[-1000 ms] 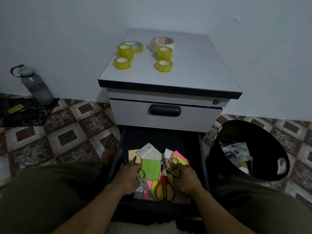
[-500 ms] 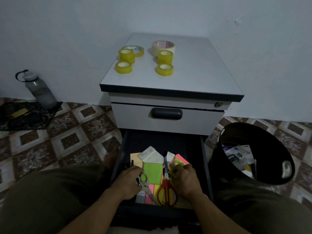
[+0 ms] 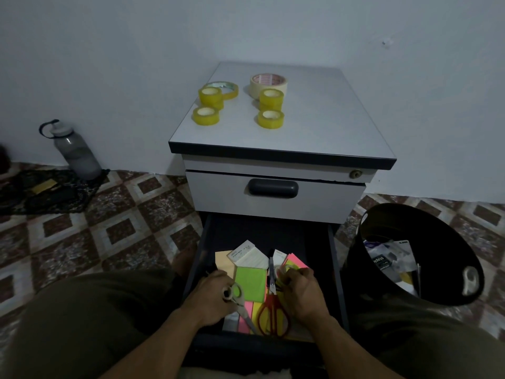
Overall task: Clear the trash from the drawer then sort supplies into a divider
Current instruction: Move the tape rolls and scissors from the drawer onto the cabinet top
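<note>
The bottom drawer (image 3: 202,258) of the cabinet stands open in front of me. Inside lie a green sticky pad (image 3: 250,283), a white pad (image 3: 250,255), pink notes (image 3: 296,261) and red-handled scissors (image 3: 273,315). My left hand (image 3: 211,298) rests at the drawer's left side, fingers closed around the handle of grey scissors (image 3: 237,294). On the right, my right hand (image 3: 302,292) pinches a small tape roll (image 3: 282,269) just above the red scissors. The drawer's front corners are hidden by my hands and arms.
Several yellow tape rolls (image 3: 209,115) and a wide cream roll (image 3: 268,84) sit on the cabinet top (image 3: 341,119). A black trash bin (image 3: 453,242) holding paper and packaging stands at the right. A grey water bottle (image 3: 73,151) stands by the wall at the left.
Both hands stay in the drawer on the same items, with the right hand shifted slightly over the tape roll. My view has tilted a little upward.
</note>
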Tool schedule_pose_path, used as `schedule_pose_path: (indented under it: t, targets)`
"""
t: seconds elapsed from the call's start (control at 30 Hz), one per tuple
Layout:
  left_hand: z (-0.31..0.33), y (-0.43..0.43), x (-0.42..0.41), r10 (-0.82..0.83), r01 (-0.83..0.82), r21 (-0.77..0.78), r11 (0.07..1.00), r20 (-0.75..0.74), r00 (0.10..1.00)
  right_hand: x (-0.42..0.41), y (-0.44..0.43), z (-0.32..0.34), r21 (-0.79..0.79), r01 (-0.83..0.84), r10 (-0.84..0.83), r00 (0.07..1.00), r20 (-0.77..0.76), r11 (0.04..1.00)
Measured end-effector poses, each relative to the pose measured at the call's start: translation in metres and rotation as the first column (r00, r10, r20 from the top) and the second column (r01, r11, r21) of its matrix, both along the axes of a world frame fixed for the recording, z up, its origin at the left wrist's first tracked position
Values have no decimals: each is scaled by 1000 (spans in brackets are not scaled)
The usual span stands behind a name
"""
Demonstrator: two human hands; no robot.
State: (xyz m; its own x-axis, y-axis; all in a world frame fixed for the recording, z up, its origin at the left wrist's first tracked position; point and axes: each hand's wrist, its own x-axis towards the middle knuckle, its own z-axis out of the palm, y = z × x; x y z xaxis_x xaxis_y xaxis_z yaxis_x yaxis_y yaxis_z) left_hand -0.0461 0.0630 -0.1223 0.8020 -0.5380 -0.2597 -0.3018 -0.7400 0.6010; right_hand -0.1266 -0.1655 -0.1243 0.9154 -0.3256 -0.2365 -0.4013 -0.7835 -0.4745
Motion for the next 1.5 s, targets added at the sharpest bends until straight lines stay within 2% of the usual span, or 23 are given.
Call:
schedule_pose_path:
  t: [0.07,0.17,0.23,0.3,0.37,0.47,0.53,0.6,0.77,0.97,1.13,1.33,1.5]
  targets:
    - [0,0,-1,13,-13,-4,1000,8,1000,-2,1,5,-20,-36,36,999,7,999]
    - [-3,0,-1,21,-21,-3,1000,4,1000,-5,2,12,-144,-194,191,981,-32,970]
    - [-4,1,-1,36,-36,-8,999,-16,999,-6,4,15,-141,-254,249,967,-56,957]
    - [-5,1,-1,54,-54,-19,998,-14,998,-7,6,16,-99,-210,210,978,-11,973]
    - [-5,1,-2,58,-58,-3,998,-23,998,-7,6,16,-42,-83,84,996,39,996]
    - [-3,1,-1,40,-40,39,998,-1,999,-3,10,15,41,51,-48,996,-77,998]
    - [-4,1,0,29,-29,52,998,10,1000,2,17,14,-2,43,-43,985,-170,999]
    - [-2,1,-1,23,-23,57,998,6,1000,5,24,15,-23,22,-27,980,-198,999]
    - [-1,1,-2,27,-27,56,998,14,1000,8,31,17,7,-50,50,975,-214,999]
    - [8,3,-5,32,-34,57,998,37,999,2,37,13,-1,-60,59,975,-215,998]
    - [26,8,-9,54,-56,50,997,34,998,-3,33,22,21,-127,129,981,-143,992]
    - [74,11,-15,24,-24,-39,999,0,1000,-8,26,85,126,-171,166,985,46,977]
    - [138,22,-19,-65,66,-28,997,25,998,-23,20,138,160,-219,194,968,158,962]
